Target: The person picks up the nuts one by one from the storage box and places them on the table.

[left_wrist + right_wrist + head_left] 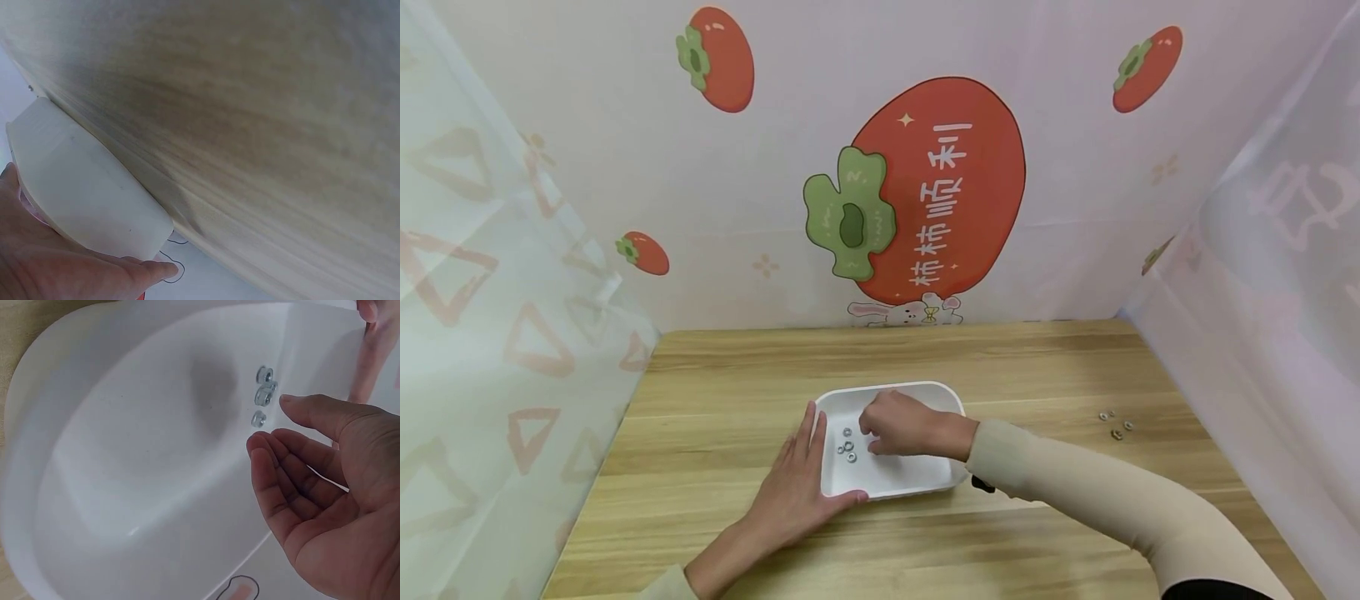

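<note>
A white plastic tray [917, 477] rests on the table, with several small silver metal nuts [848, 447] near its left end. My left hand [793, 487] lies along the tray's left end, fingers straight on the far side and thumb at the front edge. In the left wrist view, its palm is against the tray's outer wall [87, 181]. My right hand [898, 423] hovers over the tray, just right of the nuts. The right wrist view shows its fingers [265, 481] loosely bent, thumb apart from them, with nothing between; the nuts [264, 396] lie just beyond the fingertips.
Several more small metal pieces [1117, 434], one of them brownish, lie on the wooden table [1000, 533] toward its right edge. A printed cloth with persimmons [955, 192] hangs behind the table, and pale sheets [1262, 333] flank both sides.
</note>
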The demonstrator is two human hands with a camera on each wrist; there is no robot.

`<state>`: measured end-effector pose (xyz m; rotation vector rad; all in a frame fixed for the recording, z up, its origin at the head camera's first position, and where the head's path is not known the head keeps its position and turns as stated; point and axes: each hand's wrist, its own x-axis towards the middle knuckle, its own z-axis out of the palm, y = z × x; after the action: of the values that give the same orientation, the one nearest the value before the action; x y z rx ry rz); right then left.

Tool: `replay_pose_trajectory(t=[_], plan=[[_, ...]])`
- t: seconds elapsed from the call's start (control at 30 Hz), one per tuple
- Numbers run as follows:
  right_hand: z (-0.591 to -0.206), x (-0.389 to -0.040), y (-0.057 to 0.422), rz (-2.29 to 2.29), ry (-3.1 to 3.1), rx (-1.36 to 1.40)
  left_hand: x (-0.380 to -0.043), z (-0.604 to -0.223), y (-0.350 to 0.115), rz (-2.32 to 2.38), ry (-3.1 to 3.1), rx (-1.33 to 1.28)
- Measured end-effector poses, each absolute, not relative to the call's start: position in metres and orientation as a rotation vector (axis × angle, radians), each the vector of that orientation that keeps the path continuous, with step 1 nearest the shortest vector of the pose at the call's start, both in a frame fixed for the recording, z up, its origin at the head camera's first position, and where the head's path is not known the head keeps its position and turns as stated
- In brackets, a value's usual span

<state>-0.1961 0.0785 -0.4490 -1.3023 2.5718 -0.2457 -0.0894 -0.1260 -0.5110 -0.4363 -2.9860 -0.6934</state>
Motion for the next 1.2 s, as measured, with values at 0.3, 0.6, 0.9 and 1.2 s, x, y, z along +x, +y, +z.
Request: replay_pose_trajectory(t=[0.3,0.6,0.9,1.2], plan=[[-0.459,-0.201,0.066,-0.172,2.539,-1.375,-0.090,-0.511,-0.127,-0.707,-2.983,-0.436],[-0.465,-0.201,0.061,-0.192,2.480,-1.368,-0.089,-0.513,-0.128,-0.702,-2.975,-0.448],[-0.468,-0.199,0.055,-0.211,2.439,-1.355,-0.089,-0.513,-0.128,-0.709,-2.961,-0.465],[-0.476,-0.197,0.050,-0.159,2.477,-1.363,-0.089,-0.513,-0.127,-0.709,-2.967,-0.465]])
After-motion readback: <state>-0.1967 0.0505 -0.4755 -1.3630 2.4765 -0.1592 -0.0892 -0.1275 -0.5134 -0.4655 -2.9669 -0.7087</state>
